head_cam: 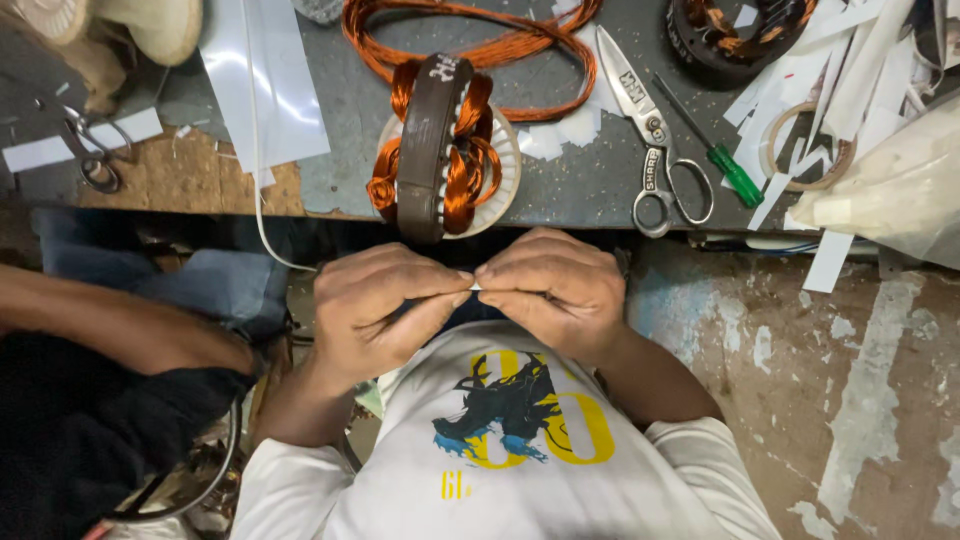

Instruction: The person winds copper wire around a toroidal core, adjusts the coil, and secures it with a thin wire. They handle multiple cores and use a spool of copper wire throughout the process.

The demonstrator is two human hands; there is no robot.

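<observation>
Below the grey workbench (560, 190), a motor stator (437, 150) with copper windings is sitting on a white disc at the edge. Scissors (650, 140) and a green screwdriver (715, 150) are lying rightward. The left hand (375, 310) and right hand (550, 290) are pinching together a small white paper strip (475, 287) (mostly hidden between fingertips).

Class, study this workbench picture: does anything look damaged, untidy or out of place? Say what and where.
White paper strips lie strewn at the bench's right end, and the bench surface is worn to bare wood at left. Both hands, left hand and right hand, pinch one small strip.
</observation>
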